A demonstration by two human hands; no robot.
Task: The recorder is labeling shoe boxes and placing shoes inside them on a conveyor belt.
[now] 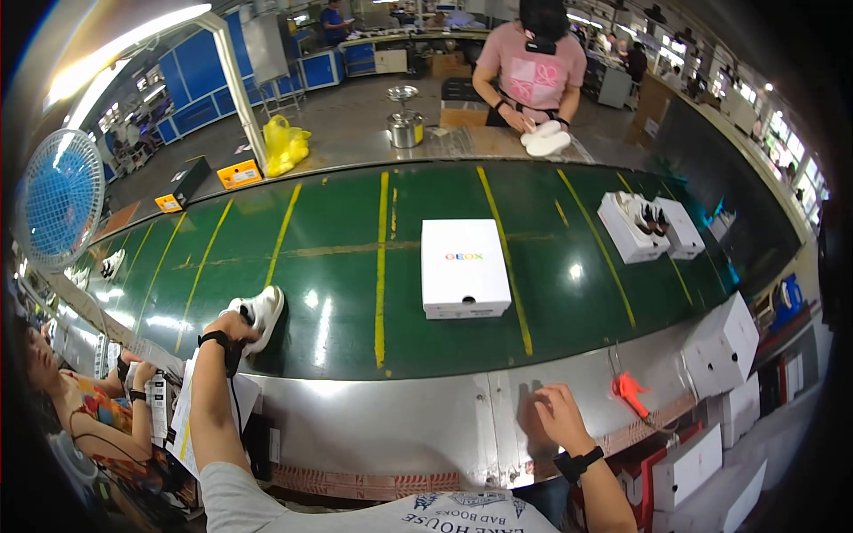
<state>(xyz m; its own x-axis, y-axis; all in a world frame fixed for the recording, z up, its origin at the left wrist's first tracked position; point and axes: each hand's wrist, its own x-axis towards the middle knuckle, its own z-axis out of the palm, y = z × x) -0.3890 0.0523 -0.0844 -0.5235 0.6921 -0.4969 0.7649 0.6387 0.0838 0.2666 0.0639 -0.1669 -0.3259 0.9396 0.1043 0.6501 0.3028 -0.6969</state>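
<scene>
At the left part of the green conveyor belt (346, 266), my left hand (242, 327) is closed at the opening of a white sneaker (267, 311); its fingertips are partly hidden. The sneaker's toe points away from me. My right hand (562, 417) hovers over the metal edge (444, 417) with nothing in it, fingers apart and slightly bent. A closed white shoe box (466, 271) sits on the belt between and beyond my hands. Right of my right hand lies an orange-handled tool (631, 391) with a thin metal end.
Farther right, sneakers (641, 213) rest on white boxes (626, 240) on the belt. More white boxes (721, 346) are stacked at my right. Across the belt a co-worker (533, 71) handles white shoes (545, 139). A fan (60, 200) and another person (98, 409) are at the left.
</scene>
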